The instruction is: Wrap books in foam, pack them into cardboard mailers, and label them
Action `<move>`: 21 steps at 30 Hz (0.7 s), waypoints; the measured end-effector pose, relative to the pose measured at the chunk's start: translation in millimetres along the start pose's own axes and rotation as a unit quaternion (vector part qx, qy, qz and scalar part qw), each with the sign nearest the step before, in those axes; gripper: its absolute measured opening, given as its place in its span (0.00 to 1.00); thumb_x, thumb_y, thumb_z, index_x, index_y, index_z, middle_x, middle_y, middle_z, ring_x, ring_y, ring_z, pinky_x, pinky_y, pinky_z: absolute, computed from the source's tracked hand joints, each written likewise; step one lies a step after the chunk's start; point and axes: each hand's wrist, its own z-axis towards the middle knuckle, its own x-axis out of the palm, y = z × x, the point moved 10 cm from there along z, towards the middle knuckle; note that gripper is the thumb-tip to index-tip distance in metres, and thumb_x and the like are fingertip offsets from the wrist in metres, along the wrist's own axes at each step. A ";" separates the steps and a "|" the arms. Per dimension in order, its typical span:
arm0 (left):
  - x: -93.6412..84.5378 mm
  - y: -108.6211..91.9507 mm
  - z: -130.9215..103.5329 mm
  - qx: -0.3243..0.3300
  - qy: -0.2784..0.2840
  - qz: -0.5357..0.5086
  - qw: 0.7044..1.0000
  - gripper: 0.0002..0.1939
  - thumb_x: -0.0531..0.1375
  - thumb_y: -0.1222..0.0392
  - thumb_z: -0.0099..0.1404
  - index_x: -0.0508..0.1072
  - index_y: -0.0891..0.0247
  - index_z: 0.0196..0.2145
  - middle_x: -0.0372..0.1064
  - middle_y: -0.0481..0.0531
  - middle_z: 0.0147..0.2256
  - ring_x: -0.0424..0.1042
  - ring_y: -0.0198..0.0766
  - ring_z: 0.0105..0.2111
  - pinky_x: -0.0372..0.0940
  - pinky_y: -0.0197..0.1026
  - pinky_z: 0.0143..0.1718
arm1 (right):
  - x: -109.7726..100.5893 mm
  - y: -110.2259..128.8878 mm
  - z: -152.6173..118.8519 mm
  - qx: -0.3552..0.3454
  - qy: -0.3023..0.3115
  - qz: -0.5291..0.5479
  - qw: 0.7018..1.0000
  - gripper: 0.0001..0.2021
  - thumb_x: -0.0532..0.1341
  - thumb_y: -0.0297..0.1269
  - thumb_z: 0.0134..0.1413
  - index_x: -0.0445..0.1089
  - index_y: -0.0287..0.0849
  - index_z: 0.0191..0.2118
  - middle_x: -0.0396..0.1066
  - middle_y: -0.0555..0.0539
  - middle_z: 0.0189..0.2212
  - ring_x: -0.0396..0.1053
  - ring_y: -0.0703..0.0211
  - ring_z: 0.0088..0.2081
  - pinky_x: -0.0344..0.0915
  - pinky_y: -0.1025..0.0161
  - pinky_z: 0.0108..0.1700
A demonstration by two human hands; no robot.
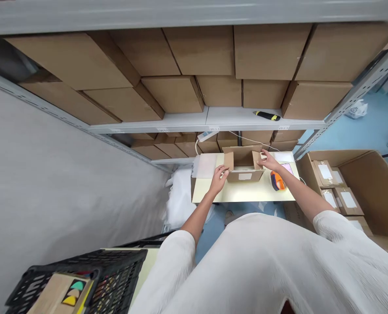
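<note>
An open cardboard box [245, 175] with a white label on its near side stands on the pale yellow table [203, 190]. Its flaps are raised. My left hand [218, 179] has its fingers at the box's left flap, near the front left corner. At the right flap, my right hand [268, 161] touches the cardboard with its fingers bent around the edge. An orange and dark blue tape dispenser [277, 181] lies to the right of the box, below my right forearm. A phone with a lit pinkish screen [287, 168] is partly hidden by that forearm.
Shelves [180, 119] with many cardboard boxes rise beyond the table; a black and yellow cutter [267, 116] lies there. A large carton [382, 192] with small labelled boxes stands at right. White packing material [182, 196] is left of the table, a black crate [115, 279] at lower left.
</note>
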 end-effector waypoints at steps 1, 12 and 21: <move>-1.7 0.4 1.5 -0.002 -0.001 -0.005 1.000 0.20 0.55 0.45 0.82 0.83 0.54 0.56 0.65 0.60 0.69 0.66 0.47 0.71 0.68 0.45 0.66 | -1.2 3.7 1.6 0.002 0.000 -0.015 1.000 0.54 0.77 0.47 0.50 0.54 0.52 0.80 0.57 0.33 0.76 0.79 0.46 0.52 0.81 0.47 0.55; -12.6 4.5 31.9 -0.039 -0.029 -0.016 0.999 0.18 0.58 0.46 0.81 0.76 0.58 0.59 0.74 0.60 0.58 0.76 0.46 0.55 0.70 0.46 0.60 | -6.7 35.1 10.3 0.033 -0.019 -0.037 0.999 0.33 0.74 0.51 0.59 0.69 0.49 0.66 0.67 0.37 0.69 0.78 0.49 0.51 0.81 0.52 0.52; -2.9 13.8 48.7 -0.034 -0.027 0.056 0.997 0.35 0.60 0.45 0.78 0.58 0.58 0.75 0.74 0.61 0.59 0.79 0.47 0.45 0.72 0.49 0.51 | -1.1 22.9 -25.2 0.037 0.005 0.033 0.999 0.27 0.60 0.68 0.68 0.74 0.53 0.57 0.72 0.43 0.67 0.70 0.43 0.65 0.75 0.52 0.56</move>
